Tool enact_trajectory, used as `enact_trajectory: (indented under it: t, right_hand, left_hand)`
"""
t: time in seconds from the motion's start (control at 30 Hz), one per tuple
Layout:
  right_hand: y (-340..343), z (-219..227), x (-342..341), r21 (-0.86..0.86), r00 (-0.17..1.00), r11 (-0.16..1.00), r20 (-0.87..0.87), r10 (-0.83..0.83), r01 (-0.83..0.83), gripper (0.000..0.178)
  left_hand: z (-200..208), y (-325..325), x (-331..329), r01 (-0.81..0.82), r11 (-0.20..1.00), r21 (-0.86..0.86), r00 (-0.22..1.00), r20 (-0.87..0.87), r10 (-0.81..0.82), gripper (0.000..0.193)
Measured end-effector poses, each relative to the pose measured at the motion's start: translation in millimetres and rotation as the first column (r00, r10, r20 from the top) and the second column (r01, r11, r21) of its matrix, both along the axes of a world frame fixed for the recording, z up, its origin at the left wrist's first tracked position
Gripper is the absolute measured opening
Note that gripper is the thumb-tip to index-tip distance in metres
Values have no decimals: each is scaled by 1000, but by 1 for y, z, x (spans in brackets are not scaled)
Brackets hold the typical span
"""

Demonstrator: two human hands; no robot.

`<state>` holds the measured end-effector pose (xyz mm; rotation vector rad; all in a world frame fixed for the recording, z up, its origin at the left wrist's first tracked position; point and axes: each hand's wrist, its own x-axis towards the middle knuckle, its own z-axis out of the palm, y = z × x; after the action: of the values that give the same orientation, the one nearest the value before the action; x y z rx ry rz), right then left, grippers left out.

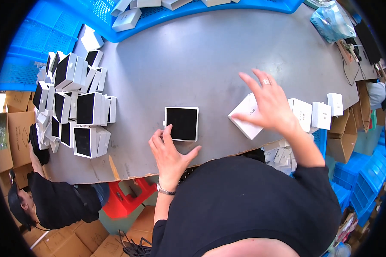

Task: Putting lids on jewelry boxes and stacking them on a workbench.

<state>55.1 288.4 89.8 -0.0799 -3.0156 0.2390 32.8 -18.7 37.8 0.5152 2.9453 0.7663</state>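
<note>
A shallow white box with a black lining [182,124] lies flat on the grey table in front of me. My left hand [169,154] rests at its lower left side, fingertips touching the near-left edge, thumb spread away and nothing gripped. To the right, a white box [247,115] with small dark print sits on the table at a slant. Over it hovers my right hand [268,100], fingers and thumb wide apart. The hand hides part of that box, so whether the thumb touches its top I cannot tell.
Many black-lined white boxes [88,109] are stacked at the left. Further white boxes [321,115] stand at the right edge. A blue crate [167,20] with boxes spans the far side. A bag [332,23] lies far right; another person [64,201] is at the lower left.
</note>
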Motion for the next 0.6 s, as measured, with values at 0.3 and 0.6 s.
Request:
enact_trajectory:
  t: [0.3,0.6]
  right_hand:
    - [-28,-37,9,-268,912,886,53,406,-379,97]
    - [-31,-46,-34,-322,774,727,-31,632,-606,103]
  left_hand:
    - [-21,-11,-75,466,871,155,884,-67,-462,91]
    - [-31,-1,-43,459,855,241,888,-105,-447,89]
